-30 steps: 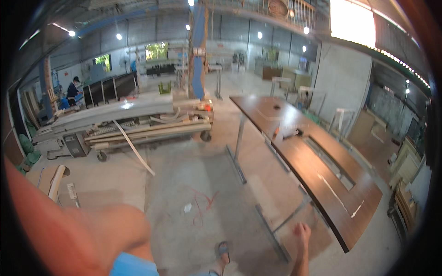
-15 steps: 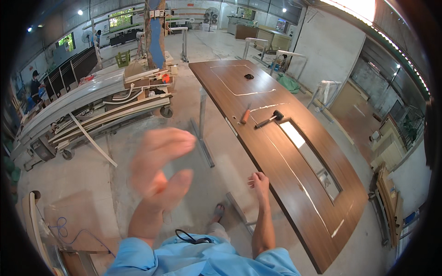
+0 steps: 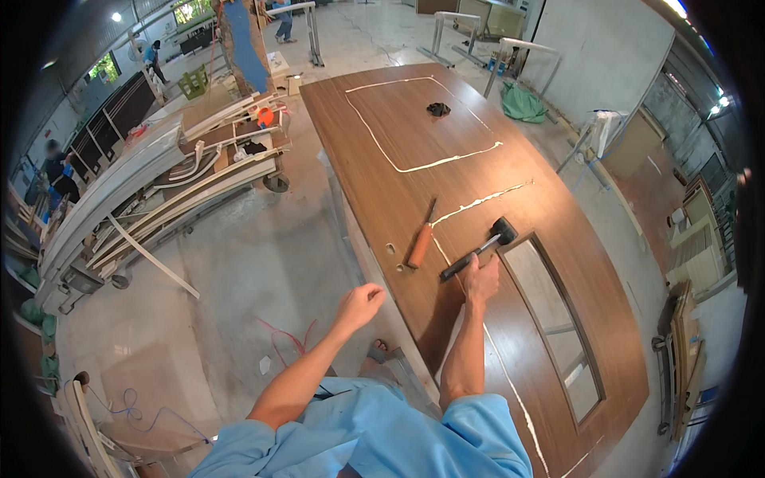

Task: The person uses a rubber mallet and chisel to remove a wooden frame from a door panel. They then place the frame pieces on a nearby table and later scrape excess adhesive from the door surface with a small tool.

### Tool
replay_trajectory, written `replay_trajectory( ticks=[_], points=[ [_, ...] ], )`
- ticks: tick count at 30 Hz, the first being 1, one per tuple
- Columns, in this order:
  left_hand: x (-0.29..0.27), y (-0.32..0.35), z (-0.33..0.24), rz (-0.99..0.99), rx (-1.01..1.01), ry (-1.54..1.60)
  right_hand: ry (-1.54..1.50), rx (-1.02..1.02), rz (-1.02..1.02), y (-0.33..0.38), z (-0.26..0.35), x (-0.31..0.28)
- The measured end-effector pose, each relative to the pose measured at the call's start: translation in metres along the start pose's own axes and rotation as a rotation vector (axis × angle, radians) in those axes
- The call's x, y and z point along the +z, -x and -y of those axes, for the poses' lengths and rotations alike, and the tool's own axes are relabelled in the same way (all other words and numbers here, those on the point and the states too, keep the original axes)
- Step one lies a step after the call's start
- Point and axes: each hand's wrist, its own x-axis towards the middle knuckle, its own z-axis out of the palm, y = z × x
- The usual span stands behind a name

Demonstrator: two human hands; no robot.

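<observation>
Your right hand [image 3: 482,280] has moved since the earlier frame, from the brown panel's [image 3: 374,127] edge to over it, at the mallet [image 3: 502,231]; your left hand [image 3: 362,303] has lowered toward the panel's left edge. Right: fingers partly curled, tips at the handle; cannot tell whether they grip it. Left: loosely closed, nothing seen in it. Mallet lies on the panel just ahead of your right hand, the nearer one; long axis diagonal, grip end near-left, black head far-right. Beyond: orange-handled tool [image 3: 419,246] left of mallet, dark clump [image 3: 437,110] farther off
</observation>
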Motion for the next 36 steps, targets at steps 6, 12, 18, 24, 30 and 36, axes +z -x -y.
replay_trajectory(
  ticks=[6,12,18,24,30,36],
  points=[
    [0.065,-0.106,-0.042,-0.194,0.21,-0.387,-0.057,0.029,0.102,-0.025,0.002,0.03],
    [0.055,-0.145,-0.017,-0.003,0.101,-0.341,-0.332,0.214,0.373,-0.004,-0.039,-0.012],
    [-0.056,-0.099,0.046,-0.133,-0.079,0.139,-1.094,0.647,0.597,0.028,-0.018,-0.04],
    [-0.155,-0.062,0.086,-0.179,-0.35,0.78,-0.987,0.203,0.316,0.067,0.092,-0.001],
    [-0.202,-0.112,0.117,0.07,-0.294,1.238,-1.272,0.351,0.732,0.118,0.229,0.1],
    [-0.315,-0.174,0.149,0.133,-0.327,0.853,-0.985,0.205,0.948,0.2,0.373,0.222]
  ],
)
